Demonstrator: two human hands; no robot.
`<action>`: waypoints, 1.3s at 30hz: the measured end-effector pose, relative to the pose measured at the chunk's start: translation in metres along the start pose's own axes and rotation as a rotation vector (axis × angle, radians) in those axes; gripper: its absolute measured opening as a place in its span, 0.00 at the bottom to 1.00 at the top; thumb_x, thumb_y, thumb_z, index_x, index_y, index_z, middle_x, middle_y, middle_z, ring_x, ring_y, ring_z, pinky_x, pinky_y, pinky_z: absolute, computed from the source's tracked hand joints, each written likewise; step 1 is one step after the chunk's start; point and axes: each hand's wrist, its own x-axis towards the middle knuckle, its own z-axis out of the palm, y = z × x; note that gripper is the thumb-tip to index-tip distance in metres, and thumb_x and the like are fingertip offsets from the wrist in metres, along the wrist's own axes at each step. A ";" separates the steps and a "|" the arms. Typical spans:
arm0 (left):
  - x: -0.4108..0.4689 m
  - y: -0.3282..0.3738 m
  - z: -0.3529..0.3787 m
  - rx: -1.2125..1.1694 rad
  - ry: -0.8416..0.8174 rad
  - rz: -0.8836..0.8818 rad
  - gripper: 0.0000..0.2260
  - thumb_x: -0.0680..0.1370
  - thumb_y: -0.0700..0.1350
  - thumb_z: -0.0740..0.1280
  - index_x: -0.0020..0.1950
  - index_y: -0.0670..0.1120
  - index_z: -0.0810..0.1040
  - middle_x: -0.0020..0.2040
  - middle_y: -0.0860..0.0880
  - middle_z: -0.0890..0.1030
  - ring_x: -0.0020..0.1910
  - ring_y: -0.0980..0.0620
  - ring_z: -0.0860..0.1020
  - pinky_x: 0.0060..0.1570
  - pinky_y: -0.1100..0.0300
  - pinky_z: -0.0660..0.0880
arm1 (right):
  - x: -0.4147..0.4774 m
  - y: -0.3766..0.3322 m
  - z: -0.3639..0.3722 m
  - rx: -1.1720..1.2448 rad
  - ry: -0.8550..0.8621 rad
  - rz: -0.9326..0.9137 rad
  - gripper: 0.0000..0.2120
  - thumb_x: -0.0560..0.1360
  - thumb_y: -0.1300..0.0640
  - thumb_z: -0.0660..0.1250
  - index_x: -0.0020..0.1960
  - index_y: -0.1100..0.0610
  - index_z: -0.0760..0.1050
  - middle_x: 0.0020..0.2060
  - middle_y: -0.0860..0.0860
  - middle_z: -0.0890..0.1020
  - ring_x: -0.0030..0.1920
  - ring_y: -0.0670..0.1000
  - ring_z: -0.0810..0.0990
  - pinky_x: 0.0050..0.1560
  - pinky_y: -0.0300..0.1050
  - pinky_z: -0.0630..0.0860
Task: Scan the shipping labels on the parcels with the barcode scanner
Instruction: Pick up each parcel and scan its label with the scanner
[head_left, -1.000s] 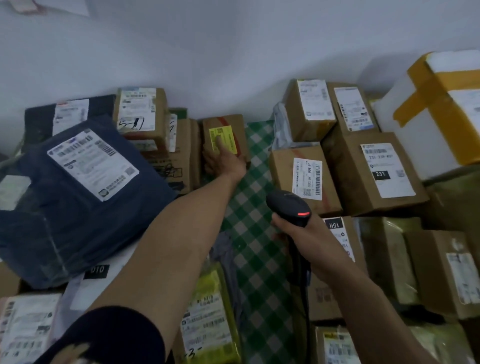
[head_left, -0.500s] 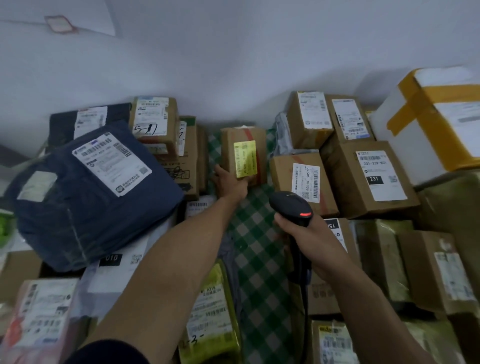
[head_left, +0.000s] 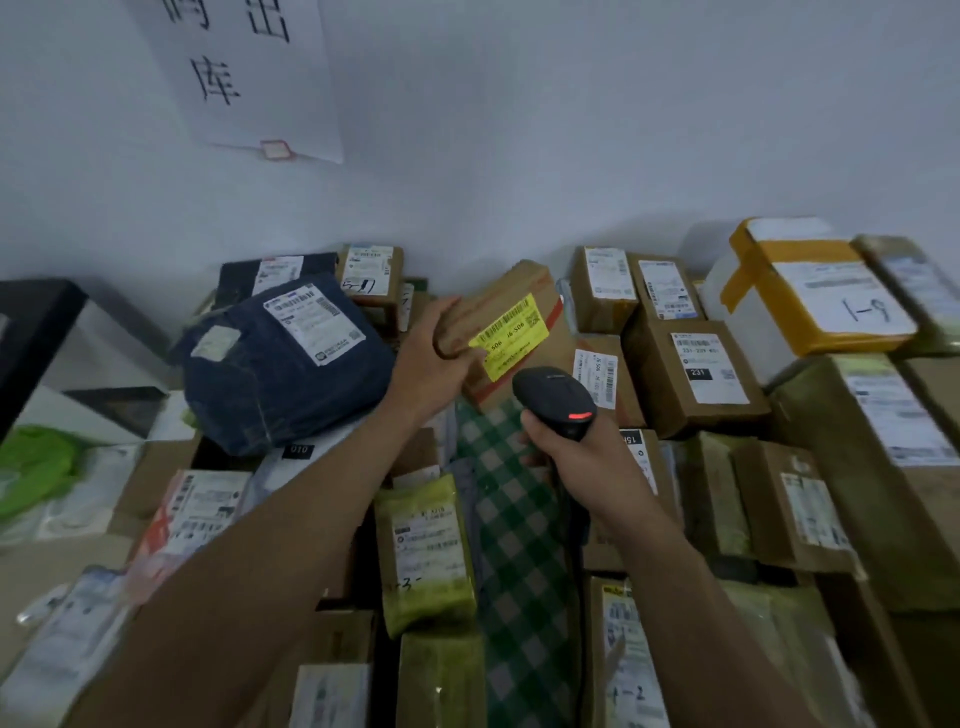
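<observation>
- One box (head_left: 511, 338), brown card, in my left hand (head_left: 434, 364): fingers wrapped round its left end, lifted and tilted so the yellow label (head_left: 510, 335) faces up.
- One scanner (head_left: 556, 402), black, red light showing, gripped whole in my right hand (head_left: 587, 462); its head sits just below the label, aimed there, I judge.
- Many parcels lie around on a checked cloth (head_left: 514, 499), labels up for reading.

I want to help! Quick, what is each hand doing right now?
Left hand: closed around the brown box with the yellow label, lifted and tilted.
Right hand: closed around the black barcode scanner.
</observation>
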 end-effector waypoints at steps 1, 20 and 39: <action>-0.007 0.008 -0.007 0.010 -0.014 0.022 0.30 0.77 0.39 0.75 0.76 0.55 0.70 0.67 0.56 0.74 0.63 0.59 0.76 0.56 0.71 0.73 | -0.008 -0.002 0.001 0.002 -0.002 -0.019 0.11 0.80 0.53 0.73 0.61 0.49 0.80 0.48 0.51 0.88 0.42 0.49 0.88 0.45 0.45 0.81; -0.047 0.054 -0.044 0.361 -0.152 0.129 0.18 0.88 0.51 0.56 0.78 0.52 0.67 0.76 0.46 0.66 0.74 0.50 0.66 0.69 0.57 0.62 | -0.093 -0.029 -0.001 -0.121 -0.099 -0.105 0.06 0.80 0.53 0.72 0.56 0.49 0.80 0.40 0.49 0.87 0.38 0.46 0.86 0.38 0.41 0.77; -0.046 0.058 -0.024 -0.237 -0.028 -0.241 0.18 0.82 0.49 0.70 0.71 0.55 0.74 0.63 0.49 0.81 0.57 0.49 0.83 0.55 0.44 0.83 | -0.091 -0.016 -0.018 -0.039 -0.042 -0.049 0.12 0.79 0.51 0.73 0.61 0.48 0.79 0.45 0.50 0.88 0.39 0.46 0.87 0.37 0.37 0.77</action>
